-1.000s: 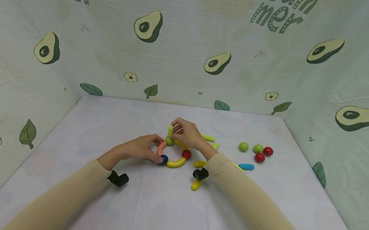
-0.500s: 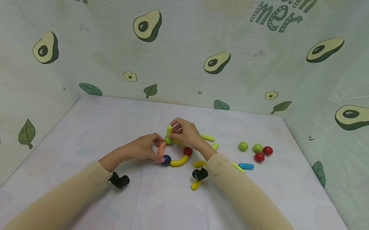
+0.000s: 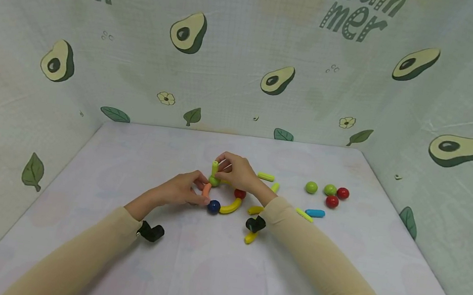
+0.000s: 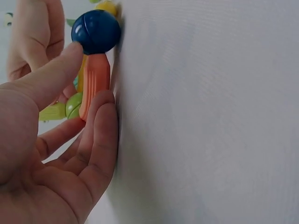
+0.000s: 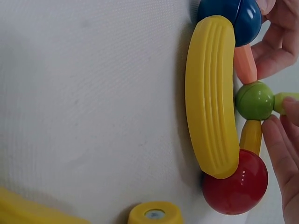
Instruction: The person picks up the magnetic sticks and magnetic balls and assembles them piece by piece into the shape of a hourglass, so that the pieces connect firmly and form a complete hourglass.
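Note:
Magnetic balls and rods form a ring on the table: a blue ball, a curved yellow rod, a red ball, another yellow rod at the back, a green ball and a curved orange rod. My left hand grips the orange rod from the left, fingers along its outer side and thumb tip at the blue ball. With thumb and fingers, my right hand pinches an upright light green rod whose lower end meets the green ball.
Loose yellow rods lie by my right wrist. Light green rods and a blue rod are scattered right of the ring. Farther right sit two green balls and two red balls. Patterned cloth rises behind the table.
The blue ball and front yellow rod have shifted slightly right, while the red ball has moved away from me. The upright green rod and green ball have drifted slightly left with my right hand.

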`<state>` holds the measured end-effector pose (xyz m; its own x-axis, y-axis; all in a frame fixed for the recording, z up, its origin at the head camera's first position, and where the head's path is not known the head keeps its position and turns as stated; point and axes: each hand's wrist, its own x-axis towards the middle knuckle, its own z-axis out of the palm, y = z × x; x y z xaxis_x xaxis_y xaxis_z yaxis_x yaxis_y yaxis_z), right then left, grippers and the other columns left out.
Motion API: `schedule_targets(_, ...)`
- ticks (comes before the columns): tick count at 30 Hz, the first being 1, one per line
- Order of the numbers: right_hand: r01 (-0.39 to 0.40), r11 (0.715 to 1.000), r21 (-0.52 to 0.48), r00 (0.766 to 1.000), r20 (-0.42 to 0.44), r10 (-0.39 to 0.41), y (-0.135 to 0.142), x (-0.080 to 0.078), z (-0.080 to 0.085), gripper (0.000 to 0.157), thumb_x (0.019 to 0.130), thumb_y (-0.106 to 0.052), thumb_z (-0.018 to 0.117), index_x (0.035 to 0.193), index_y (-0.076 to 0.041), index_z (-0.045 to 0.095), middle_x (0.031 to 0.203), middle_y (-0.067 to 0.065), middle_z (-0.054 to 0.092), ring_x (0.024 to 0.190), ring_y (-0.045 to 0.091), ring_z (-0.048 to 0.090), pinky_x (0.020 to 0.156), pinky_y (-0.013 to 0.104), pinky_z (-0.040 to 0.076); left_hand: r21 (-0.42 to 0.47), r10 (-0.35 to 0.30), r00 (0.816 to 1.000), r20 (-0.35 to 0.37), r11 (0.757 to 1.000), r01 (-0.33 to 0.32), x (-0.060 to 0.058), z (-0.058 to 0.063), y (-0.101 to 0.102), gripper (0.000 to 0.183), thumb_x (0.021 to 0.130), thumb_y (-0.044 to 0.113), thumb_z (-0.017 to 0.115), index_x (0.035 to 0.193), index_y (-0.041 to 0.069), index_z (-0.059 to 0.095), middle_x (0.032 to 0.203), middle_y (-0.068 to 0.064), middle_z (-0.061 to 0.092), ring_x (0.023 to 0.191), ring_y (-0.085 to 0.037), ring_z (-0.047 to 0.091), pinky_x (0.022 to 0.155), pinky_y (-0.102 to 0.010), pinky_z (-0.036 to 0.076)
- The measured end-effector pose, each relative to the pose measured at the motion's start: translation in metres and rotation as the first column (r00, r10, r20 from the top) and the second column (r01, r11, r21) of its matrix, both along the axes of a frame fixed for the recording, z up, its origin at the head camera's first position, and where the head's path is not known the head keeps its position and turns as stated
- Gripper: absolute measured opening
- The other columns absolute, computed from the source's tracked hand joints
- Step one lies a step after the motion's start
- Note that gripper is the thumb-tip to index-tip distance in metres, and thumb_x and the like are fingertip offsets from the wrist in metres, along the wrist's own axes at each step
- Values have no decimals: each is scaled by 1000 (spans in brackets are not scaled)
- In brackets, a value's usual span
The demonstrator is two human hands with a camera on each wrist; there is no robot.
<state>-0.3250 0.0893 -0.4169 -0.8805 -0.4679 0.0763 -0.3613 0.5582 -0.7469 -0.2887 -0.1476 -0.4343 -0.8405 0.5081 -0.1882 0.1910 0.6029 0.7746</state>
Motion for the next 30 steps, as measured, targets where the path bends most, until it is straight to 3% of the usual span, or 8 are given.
schedule_targets(6, -18, 1000, -5, 1000, 5, 18, 1, -2, -3, 31, 99, -13, 78, 127, -12, 65, 116, 7, 75, 107, 21, 73, 90, 33, 61, 7, 11, 996, -86, 1000, -10, -1, -3, 0, 40, 101, 33, 75, 132, 12, 61, 122, -10, 70, 86, -16, 71, 79, -33, 59)
schedule_targets(15, -39, 999, 1, 999, -18, 39, 11, 2, 2, 34, 99, -9, 76, 131, -12, 65, 120, 9, 75, 109, 24, 74, 92, 34, 62, 56, 154, 957, -247, 988, -145, -9, -1, 12, 46, 101, 26, 75, 140, 9, 58, 124, -8, 71, 102, -23, 71, 79, -35, 61)
schedule_targets(23, -34, 998, 55, 999, -40, 36, 54, 1, 11, 36, 100, -4, 73, 134, -4, 64, 127, 19, 71, 113, 29, 70, 99, 40, 59, 89, 185, 937, -296, 982, -165, -14, 2, 23, 44, 101, 24, 76, 140, 14, 57, 131, -7, 69, 111, -23, 71, 86, -36, 63)
schedule_targets(30, 17, 987, 157, 997, -83, -3, 97, -7, 7, 36, 99, -4, 74, 133, 1, 65, 129, 19, 70, 115, 31, 69, 101, 44, 59, 114, 174, 929, -326, 983, -144, -17, 4, 27, 42, 102, 20, 75, 139, 14, 57, 134, -8, 68, 114, -23, 70, 91, -37, 62)
